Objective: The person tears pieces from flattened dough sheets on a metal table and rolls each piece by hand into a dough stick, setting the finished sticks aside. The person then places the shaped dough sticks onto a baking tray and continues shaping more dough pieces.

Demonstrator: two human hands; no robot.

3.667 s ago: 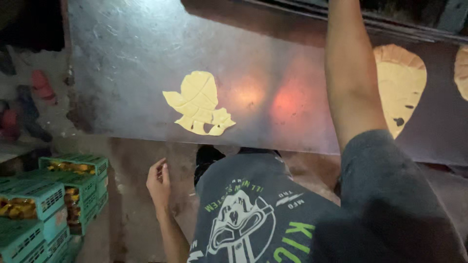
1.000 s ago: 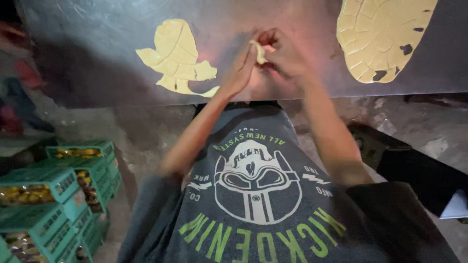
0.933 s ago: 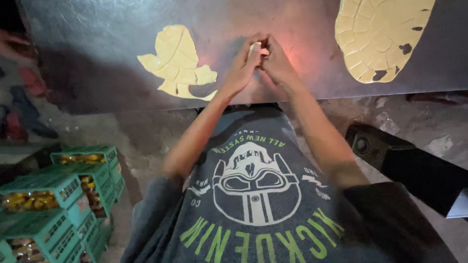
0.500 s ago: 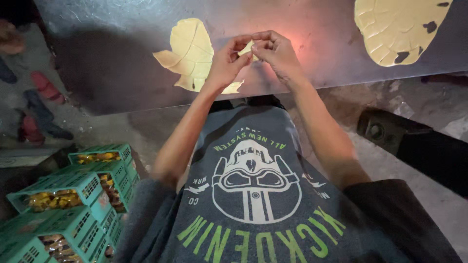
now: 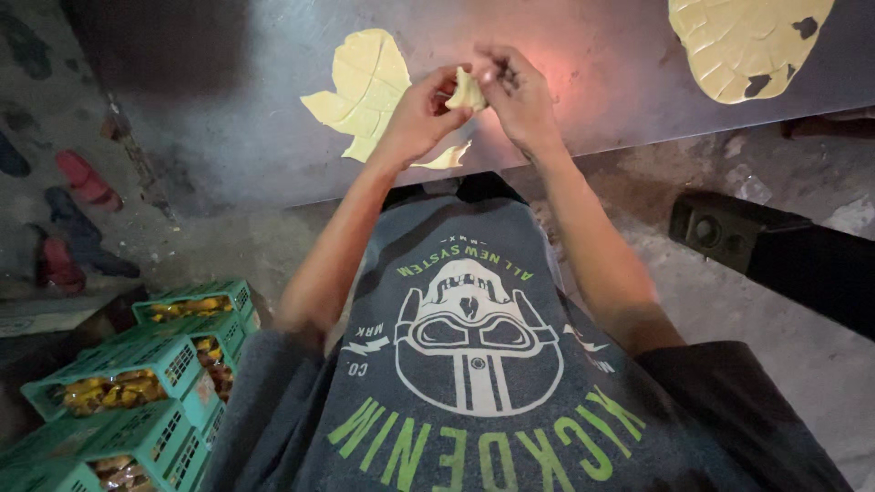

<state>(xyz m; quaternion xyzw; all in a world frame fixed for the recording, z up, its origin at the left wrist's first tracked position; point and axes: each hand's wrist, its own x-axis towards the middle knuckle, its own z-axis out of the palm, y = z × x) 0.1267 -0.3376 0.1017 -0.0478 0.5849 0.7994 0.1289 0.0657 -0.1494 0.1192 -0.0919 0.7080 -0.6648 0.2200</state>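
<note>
Both hands meet over the metal desk [image 5: 228, 109], left hand [image 5: 421, 114] and right hand [image 5: 521, 96] pinching a small pale dough piece [image 5: 467, 91] between fingertips (best pressed gently, evenly), a flat dough sheet [image 5: 365, 87] at nine o'clock.

Head cam, looks steeply down, close over metal table [image 5: 273, 137]

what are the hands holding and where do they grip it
A small piece of dough, pinched between the fingertips of the left hand and right hand, one at each side edge, above the metal table.
</note>
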